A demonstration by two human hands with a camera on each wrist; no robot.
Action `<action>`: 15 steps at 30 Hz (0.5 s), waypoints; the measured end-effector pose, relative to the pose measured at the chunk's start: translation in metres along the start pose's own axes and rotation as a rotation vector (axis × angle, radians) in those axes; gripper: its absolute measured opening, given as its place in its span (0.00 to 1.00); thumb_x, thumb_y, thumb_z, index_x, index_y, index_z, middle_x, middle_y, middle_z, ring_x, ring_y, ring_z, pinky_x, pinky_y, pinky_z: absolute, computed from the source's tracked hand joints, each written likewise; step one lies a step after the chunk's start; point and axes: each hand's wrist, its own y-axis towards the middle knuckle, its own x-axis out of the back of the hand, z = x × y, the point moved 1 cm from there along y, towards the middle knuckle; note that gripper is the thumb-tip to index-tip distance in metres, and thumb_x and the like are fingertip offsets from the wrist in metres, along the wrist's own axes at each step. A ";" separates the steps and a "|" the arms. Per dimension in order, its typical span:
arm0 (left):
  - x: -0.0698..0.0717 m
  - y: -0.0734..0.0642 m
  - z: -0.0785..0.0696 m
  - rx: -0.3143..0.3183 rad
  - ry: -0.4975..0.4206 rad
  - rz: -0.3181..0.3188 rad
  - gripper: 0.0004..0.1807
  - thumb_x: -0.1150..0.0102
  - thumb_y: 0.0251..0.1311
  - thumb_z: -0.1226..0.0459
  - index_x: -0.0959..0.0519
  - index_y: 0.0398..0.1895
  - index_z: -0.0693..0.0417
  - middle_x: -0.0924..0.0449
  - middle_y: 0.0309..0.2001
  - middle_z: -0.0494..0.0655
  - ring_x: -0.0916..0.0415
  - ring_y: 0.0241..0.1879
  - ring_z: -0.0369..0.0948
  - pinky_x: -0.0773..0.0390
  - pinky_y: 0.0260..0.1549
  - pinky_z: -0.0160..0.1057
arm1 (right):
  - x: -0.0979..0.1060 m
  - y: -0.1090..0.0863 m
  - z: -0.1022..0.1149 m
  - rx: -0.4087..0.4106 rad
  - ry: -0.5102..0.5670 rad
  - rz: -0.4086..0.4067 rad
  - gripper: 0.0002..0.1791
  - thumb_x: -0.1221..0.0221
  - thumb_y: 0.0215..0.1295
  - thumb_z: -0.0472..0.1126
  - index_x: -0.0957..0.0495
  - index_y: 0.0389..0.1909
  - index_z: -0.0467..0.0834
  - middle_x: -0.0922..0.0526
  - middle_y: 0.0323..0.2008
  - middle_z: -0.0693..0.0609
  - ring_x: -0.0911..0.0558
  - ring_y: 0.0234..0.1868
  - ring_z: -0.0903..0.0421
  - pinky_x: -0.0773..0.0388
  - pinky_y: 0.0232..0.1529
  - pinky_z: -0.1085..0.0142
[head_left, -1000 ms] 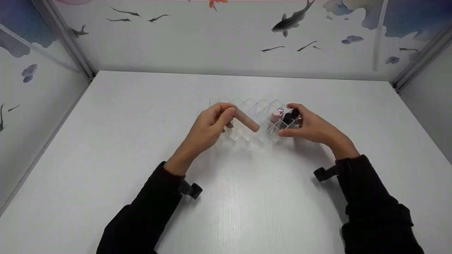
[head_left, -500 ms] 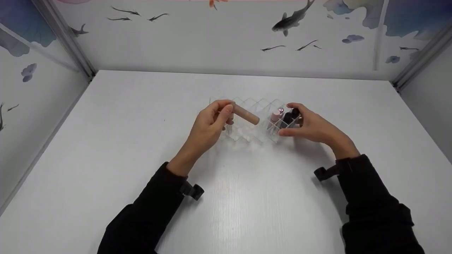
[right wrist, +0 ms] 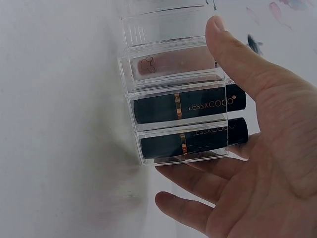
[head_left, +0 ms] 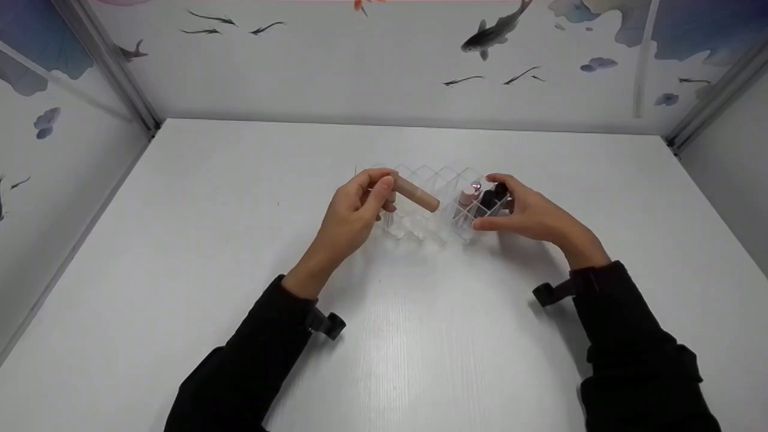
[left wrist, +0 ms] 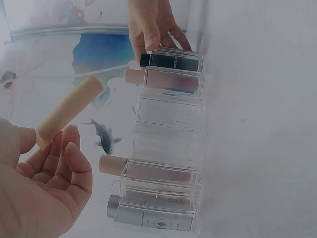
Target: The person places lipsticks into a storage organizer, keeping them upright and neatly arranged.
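Observation:
My left hand (head_left: 357, 207) pinches one end of a beige cylindrical cosmetic tube (head_left: 418, 193) between thumb and fingers. The tube is held slantwise above a clear lipstick organizer (left wrist: 171, 111), its free end pointing right. At the organizer's right end, my right hand (head_left: 534, 213) grips the sides with thumb and fingers. Two black lipsticks (right wrist: 185, 105) with gold bands stand in that end, beside a pink-capped tube (head_left: 467, 197). In the left wrist view, another pink-capped tube (left wrist: 113, 164) and a silver-capped tube (left wrist: 153, 218) fill slots at the near end, which my left hand partly hides in the head view.
The organizer stands on a white table (head_left: 384, 336), towards its back half. White panels (head_left: 360, 78) printed with fish and blue shapes enclose the back and sides. A small black wrist camera (head_left: 329, 325) projects from the left cuff, another (head_left: 549, 294) from the right.
The free end of the beige tube has tilted up a little in my left hand, mostly in the first half second. My right hand has stayed in place on the organizer.

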 end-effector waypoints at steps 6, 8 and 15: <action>0.000 0.000 0.000 0.007 -0.009 -0.001 0.17 0.49 0.78 0.58 0.23 0.58 0.61 0.22 0.43 0.64 0.21 0.40 0.53 0.21 0.38 0.47 | 0.000 0.000 0.000 0.002 0.006 0.004 0.63 0.28 0.51 0.68 0.52 0.81 0.51 0.35 0.70 0.39 0.30 0.66 0.40 0.35 0.66 0.39; 0.000 0.000 0.000 0.008 -0.009 -0.002 0.17 0.49 0.78 0.58 0.23 0.58 0.61 0.22 0.43 0.65 0.21 0.40 0.54 0.21 0.37 0.45 | 0.000 0.000 0.000 0.004 0.009 0.006 0.63 0.28 0.52 0.68 0.53 0.81 0.51 0.36 0.70 0.39 0.31 0.67 0.40 0.35 0.66 0.39; -0.001 0.000 0.000 0.007 0.004 -0.006 0.17 0.49 0.78 0.58 0.22 0.58 0.60 0.21 0.40 0.57 0.20 0.39 0.52 0.23 0.34 0.36 | -0.001 0.000 -0.002 0.007 0.023 0.008 0.62 0.27 0.52 0.67 0.52 0.81 0.51 0.36 0.71 0.39 0.31 0.69 0.39 0.35 0.66 0.40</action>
